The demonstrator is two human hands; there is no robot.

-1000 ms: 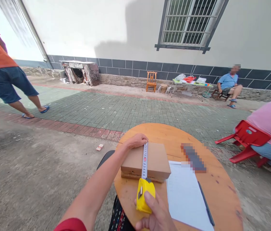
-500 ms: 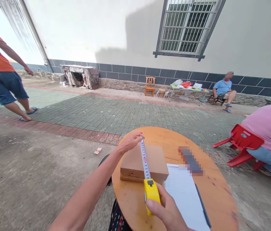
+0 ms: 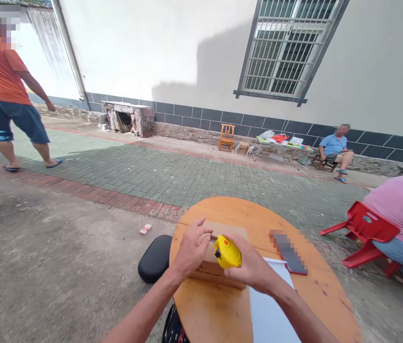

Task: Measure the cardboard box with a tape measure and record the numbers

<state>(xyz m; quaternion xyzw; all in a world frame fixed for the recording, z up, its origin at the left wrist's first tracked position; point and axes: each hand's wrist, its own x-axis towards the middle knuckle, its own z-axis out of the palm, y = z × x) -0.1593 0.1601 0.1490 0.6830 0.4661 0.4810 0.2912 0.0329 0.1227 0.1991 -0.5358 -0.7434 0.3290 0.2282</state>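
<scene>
The round wooden table (image 3: 223,309) carries the same set of things as a second ago: the flat cardboard box (image 3: 219,274), a white sheet of paper (image 3: 269,314) to its right, and a blurred dark item (image 3: 289,252) beyond the sheet.

Change: a second ago the tape blade lay stretched across the top of the box, front to back. The blade is now almost fully wound in; only a short stub shows between the two hands. In my judgement the reading across the box is finished and the tape is being closed or moved to a new edge.

Right hand (image 3: 253,269): raised over the right part of the box, fingers curled firmly around the yellow tape measure (image 3: 227,252), forearm running in from the lower right.

Left hand (image 3: 190,250): resting on the left part of the box, fingers half closed, thumb and forefinger pinching the blade's end hook beside the case. Forearm enters from the lower left.

A black stool (image 3: 155,257) stands just left of the table.
</scene>
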